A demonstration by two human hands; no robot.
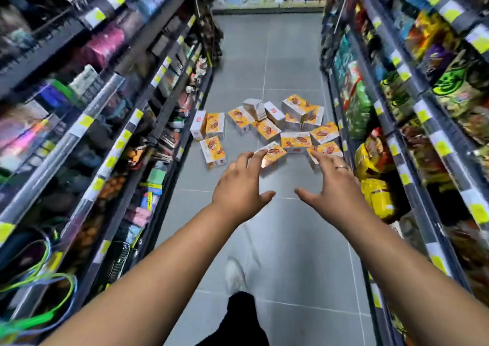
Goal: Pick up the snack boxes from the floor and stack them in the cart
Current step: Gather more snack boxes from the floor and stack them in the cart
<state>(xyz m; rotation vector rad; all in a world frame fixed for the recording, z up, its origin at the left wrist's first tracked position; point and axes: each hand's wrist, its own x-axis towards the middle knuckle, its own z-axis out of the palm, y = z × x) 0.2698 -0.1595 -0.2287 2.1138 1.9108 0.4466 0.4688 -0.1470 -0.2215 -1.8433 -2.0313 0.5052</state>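
Hands, left hand (239, 186) and right hand (332, 184), spread open and empty, reach toward snack boxes (267, 128) on the floor (264, 54); next comes gripping one.

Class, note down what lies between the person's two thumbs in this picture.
In the head view, only bare grey floor tile shows between the thumbs of the left hand and the right hand; the snack boxes lie further ahead.
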